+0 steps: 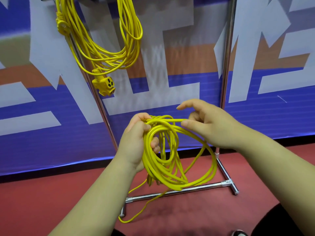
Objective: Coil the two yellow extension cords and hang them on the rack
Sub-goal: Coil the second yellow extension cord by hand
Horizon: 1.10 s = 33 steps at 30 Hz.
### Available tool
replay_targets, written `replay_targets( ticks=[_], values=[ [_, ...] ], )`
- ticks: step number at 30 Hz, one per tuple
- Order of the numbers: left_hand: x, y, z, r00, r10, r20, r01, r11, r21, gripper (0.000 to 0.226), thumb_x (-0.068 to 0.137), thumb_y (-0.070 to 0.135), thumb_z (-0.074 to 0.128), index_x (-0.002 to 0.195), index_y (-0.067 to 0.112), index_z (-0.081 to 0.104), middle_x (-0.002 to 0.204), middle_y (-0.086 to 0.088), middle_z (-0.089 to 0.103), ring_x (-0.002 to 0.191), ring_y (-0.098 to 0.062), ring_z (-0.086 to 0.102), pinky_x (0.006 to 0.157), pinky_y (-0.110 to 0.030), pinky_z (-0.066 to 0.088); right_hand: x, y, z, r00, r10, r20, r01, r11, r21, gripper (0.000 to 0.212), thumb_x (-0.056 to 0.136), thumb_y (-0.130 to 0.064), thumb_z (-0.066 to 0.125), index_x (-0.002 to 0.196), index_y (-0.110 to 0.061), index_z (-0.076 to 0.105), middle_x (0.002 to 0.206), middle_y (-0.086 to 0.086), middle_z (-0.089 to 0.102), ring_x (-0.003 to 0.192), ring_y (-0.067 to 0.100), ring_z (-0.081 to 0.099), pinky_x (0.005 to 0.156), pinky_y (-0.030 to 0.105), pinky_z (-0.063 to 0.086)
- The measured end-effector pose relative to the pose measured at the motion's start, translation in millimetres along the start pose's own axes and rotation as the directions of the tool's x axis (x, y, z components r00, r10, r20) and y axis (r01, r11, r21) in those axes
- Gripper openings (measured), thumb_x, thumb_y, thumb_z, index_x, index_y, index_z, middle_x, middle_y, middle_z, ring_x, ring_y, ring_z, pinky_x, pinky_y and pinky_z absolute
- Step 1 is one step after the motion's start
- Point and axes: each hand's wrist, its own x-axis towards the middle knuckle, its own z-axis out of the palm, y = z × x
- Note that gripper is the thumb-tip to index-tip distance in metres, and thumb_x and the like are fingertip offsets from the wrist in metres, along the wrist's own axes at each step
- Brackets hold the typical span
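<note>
One coiled yellow extension cord [102, 48] hangs from the top of the metal rack [228, 48], its socket end [104, 84] dangling at the bottom. My left hand [136, 142] grips the top of a second yellow cord [170, 167], gathered in several loops below it. My right hand [209, 123] pinches one strand of this cord between thumb and fingers, just right of the left hand. A loose tail of the cord [136, 213] trails down to the floor.
The rack's base bars [196, 189] lie on the red floor [42, 201] right under the coil. A blue, white and orange banner [272, 108] stands behind the rack. A dark shoe tip [238, 233] shows at the bottom edge.
</note>
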Motion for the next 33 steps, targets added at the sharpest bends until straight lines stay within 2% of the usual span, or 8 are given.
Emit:
replay_targets(
  ticks=[3,6,13,18,22,28,31,33],
  values=[
    [3.0,-1.4,-3.3,1.0,-0.016,-0.025,0.015,1.0,-0.008,0.024,0.091,0.0,0.031,0.095,0.017,0.047,0.067,-0.011,0.046,0.038,-0.015,0.035,0.039,-0.021,0.034,7.5,4.6,-3.7,0.994,0.092,-0.056,-0.086,0.991,0.104,0.019,0.097,-0.026,0.064,0.116,-0.027,0.06,0.05,-0.005,0.039,0.043,0.011,0.033,0.044,0.02,0.03],
    [6.3,1.3,-13.1,0.997,-0.004,-0.076,0.003,1.0,-0.009,0.023,0.091,0.001,0.032,0.095,0.017,0.047,0.063,-0.01,0.045,0.037,-0.014,0.036,0.039,-0.02,0.033,2.4,15.8,-11.4,0.978,0.197,0.073,-0.208,0.948,0.24,0.022,0.096,-0.018,0.065,0.118,-0.024,0.061,0.055,-0.002,0.037,0.051,0.016,0.029,0.046,0.025,0.027],
    [18.2,2.4,-41.9,0.976,-0.036,-0.217,0.008,0.992,-0.127,0.015,0.09,0.007,0.037,0.086,0.02,0.044,0.065,-0.007,0.042,0.04,-0.014,0.038,0.039,-0.02,0.035,-15.2,44.0,-5.7,0.917,0.332,0.219,-0.383,0.887,0.258,0.031,0.097,0.001,0.055,0.122,-0.017,0.06,0.074,0.007,0.065,0.069,0.017,0.057,0.073,0.032,0.048],
    [25.7,-9.9,-46.7,0.962,-0.098,-0.255,0.055,0.984,-0.172,0.015,0.092,0.007,0.041,0.084,0.019,0.045,0.066,-0.007,0.044,0.042,-0.012,0.042,0.04,-0.02,0.039,-16.4,41.9,4.9,0.946,0.325,0.008,-0.316,0.912,0.261,0.031,0.097,0.0,0.054,0.116,-0.023,0.064,0.086,0.0,0.062,0.07,0.011,0.062,0.074,0.029,0.053],
    [30.4,-21.7,-50.1,0.952,-0.181,-0.248,0.129,0.969,-0.209,0.027,0.088,-0.003,0.045,0.107,0.016,0.048,0.071,-0.009,0.047,0.047,-0.013,0.048,0.043,-0.024,0.044,-12.3,28.9,14.5,0.933,0.321,-0.16,-0.222,0.867,0.445,0.025,0.094,0.001,0.062,0.113,-0.015,0.063,0.081,0.005,0.064,0.066,0.015,0.065,0.07,0.028,0.054],
    [22.9,-30.7,-34.2,0.925,-0.329,-0.191,0.28,0.929,-0.241,0.017,0.084,0.02,0.058,0.094,0.007,0.055,0.068,-0.009,0.049,0.049,-0.016,0.05,0.047,-0.025,0.046,-12.1,8.2,34.7,0.954,0.255,-0.156,-0.166,0.886,0.434,0.028,0.089,0.0,0.069,0.108,-0.019,0.064,0.078,0.005,0.072,0.069,0.018,0.069,0.063,0.024,0.05],
    [19.1,-26.2,-25.8,0.931,-0.313,-0.19,0.258,0.929,-0.265,0.048,0.094,0.039,0.048,0.064,0.009,0.071,0.067,-0.01,0.052,0.053,-0.019,0.05,0.056,-0.029,0.044,-14.9,3.2,40.9,0.974,0.18,-0.135,-0.122,0.927,0.355,0.029,0.087,-0.004,0.074,0.107,-0.022,0.065,0.08,0.005,0.075,0.071,0.012,0.066,0.068,0.025,0.053],
    [16.7,-23.6,-22.7,0.945,-0.274,-0.176,0.215,0.931,-0.296,0.036,0.095,0.049,0.049,0.081,0.018,0.063,0.073,-0.014,0.056,0.059,-0.023,0.053,0.06,-0.032,0.045,-17.7,1.6,44.6,0.983,0.155,-0.099,-0.119,0.947,0.298,0.03,0.086,-0.005,0.076,0.108,-0.023,0.066,0.079,0.0,0.075,0.071,0.008,0.066,0.07,0.018,0.05]
  ],
)
